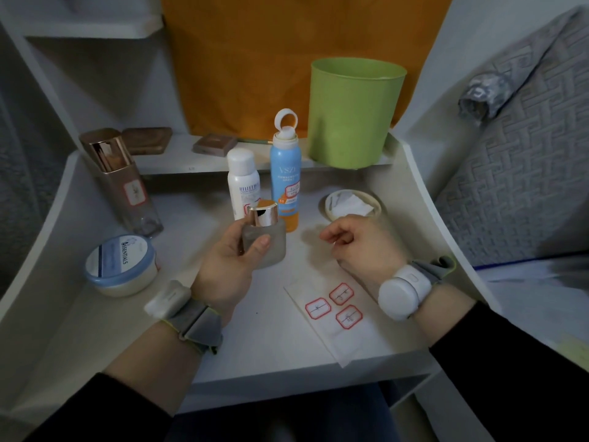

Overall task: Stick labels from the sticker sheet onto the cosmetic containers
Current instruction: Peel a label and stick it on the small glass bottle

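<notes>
Head view: left hand [228, 261] grips the frosted bottle [266, 247] above the middle of the desk [255, 355]. Right hand [358, 247] hovers beside it, fingers curled; whether it's pinching a label or nothing, I can't tell. Sticker sheet [334, 317] lies by the desk's front edge. Risk: the label could crease or land crooked on the frosted glass.

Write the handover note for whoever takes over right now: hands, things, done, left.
Left hand grips the frosted bottle; no label shows on it.
Right hand, curled, is just beyond the sticker sheet; whether it pinches a label is unclear.
The sheet lies on the desk with three labels.
Done: tall gold-capped bottle, white bottle and blue spray can are labelled.
Left: frosted bottle and blue-lidded jar.
</notes>
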Motion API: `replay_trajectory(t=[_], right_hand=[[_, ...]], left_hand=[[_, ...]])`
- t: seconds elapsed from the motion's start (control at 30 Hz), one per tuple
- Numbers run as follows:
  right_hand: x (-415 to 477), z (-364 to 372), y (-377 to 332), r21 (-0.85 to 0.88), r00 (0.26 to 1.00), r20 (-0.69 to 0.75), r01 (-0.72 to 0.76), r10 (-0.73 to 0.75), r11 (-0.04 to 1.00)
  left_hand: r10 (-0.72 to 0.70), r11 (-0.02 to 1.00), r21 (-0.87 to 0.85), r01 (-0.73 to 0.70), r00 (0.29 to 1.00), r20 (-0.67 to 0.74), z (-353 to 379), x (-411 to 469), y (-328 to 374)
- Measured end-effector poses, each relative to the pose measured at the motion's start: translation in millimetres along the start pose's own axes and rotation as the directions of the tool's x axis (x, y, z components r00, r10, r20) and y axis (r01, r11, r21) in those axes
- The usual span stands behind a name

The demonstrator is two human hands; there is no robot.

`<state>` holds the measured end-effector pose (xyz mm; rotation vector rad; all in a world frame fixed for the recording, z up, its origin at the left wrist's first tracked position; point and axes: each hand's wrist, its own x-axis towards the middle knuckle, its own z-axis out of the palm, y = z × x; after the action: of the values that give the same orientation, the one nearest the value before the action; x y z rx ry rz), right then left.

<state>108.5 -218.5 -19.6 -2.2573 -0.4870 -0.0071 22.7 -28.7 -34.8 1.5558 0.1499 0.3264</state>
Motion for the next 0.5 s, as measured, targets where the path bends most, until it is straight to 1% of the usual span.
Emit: replay_trajectory(t=[0.1,0.17,0.23,0.43,0.5], right_hand=[[8,-6,2,-0.108,0.999,-0.040,-0.005,0.001,0.994],[12,-7,3,-0.211,1.000,-0.013,-0.006,0.004,0.977],[13,-5,3,-0.271,1.000,0.020,-0.012,0.018,0.963],[12,0,0,-0.368,0.999,0.027,-0.006,0.017,0.930],[12,0,1,-0.362,0.999,0.025,-0.024,0.036,0.932]], left_hand=[[-0.022,1.000,0.004,0.022,1.000,-0.016,1,0,2],[-0.029,1.000,0.001,0.030,0.999,-0.021,2,-1,1],[-0.032,0.999,-0.005,0.031,0.999,-0.037,2,-1,0],[-0.046,0.995,-0.090,0.037,0.994,-0.100,7,-3,6],[-0.049,0.990,-0.138,0.034,0.993,-0.109,11,-5,11]])
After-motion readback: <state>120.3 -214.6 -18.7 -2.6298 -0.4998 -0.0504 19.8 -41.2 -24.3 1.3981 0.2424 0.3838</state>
